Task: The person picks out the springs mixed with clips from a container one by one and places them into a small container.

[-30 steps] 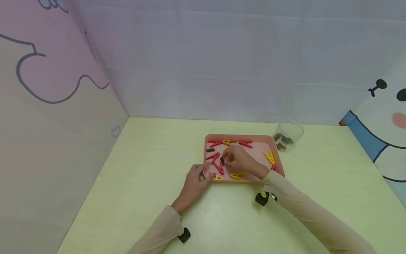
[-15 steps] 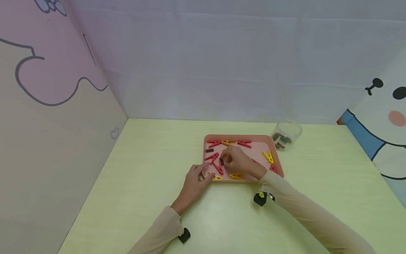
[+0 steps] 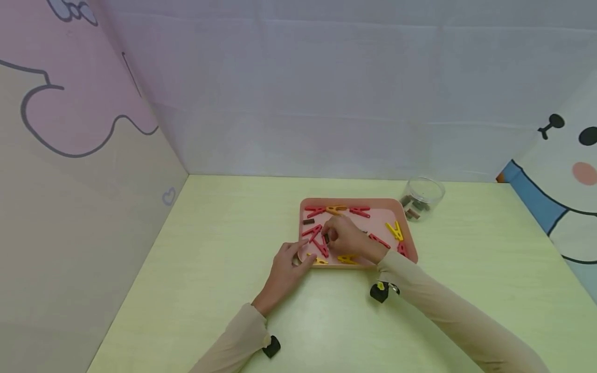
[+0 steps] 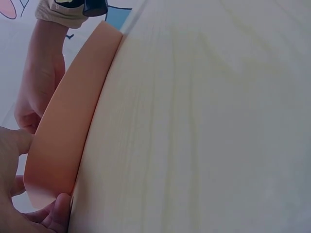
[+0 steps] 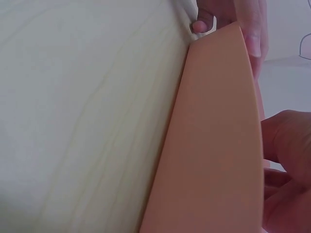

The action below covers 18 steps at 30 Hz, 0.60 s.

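A pink tray [image 3: 403,213] holds several red and yellow plastic clips. My left hand [image 3: 283,267] grips its near-left corner, fingers curled around the wall in the left wrist view. My right hand [image 3: 347,235] reaches over the tray and pinches a small dark ridged block [image 3: 326,239], partly hidden by the fingers. Just left of these fingers lie red clips, one of them open-legged [image 3: 315,232]. Another dark ridged block [image 3: 308,221] rests near the tray's left wall. In the right wrist view the tray wall [image 5: 209,136] hides part of the right hand's fingers.
Behind the tray's right corner stands a clear round container [image 3: 425,191] with several dark pieces inside. Yellow clips lie at the tray's right [image 3: 395,230] and front. A pale wall rises behind the light wooden table [image 3: 224,217].
My right hand has shifted slightly left, with its fingertips at the same dark block. More of a red clip behind the wrist now shows. The left hand keeps its place at the tray corner.
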{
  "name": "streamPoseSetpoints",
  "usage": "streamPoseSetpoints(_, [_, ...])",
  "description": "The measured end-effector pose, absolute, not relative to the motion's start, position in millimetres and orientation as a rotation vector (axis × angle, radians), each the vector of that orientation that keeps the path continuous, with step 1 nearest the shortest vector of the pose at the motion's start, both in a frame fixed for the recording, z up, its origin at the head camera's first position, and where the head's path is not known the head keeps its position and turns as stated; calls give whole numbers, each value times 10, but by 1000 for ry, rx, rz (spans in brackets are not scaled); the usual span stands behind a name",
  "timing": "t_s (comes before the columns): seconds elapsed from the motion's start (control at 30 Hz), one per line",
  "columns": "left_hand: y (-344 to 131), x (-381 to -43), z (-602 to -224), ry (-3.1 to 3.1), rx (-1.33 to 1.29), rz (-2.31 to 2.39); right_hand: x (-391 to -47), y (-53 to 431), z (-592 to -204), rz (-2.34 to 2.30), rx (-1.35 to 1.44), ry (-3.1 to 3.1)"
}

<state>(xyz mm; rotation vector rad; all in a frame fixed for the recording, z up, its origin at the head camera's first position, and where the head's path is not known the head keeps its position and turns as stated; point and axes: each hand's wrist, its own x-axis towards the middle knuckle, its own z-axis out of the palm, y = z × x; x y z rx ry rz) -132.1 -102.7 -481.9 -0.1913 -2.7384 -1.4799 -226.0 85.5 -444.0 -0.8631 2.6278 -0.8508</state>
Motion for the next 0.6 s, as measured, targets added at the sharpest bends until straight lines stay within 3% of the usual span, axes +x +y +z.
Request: streamPoseSetpoints(0.6, [-1032, -1321, -4831, -2741, -191, -1479, -2206, 887, -4357, -848, -748, 2655])
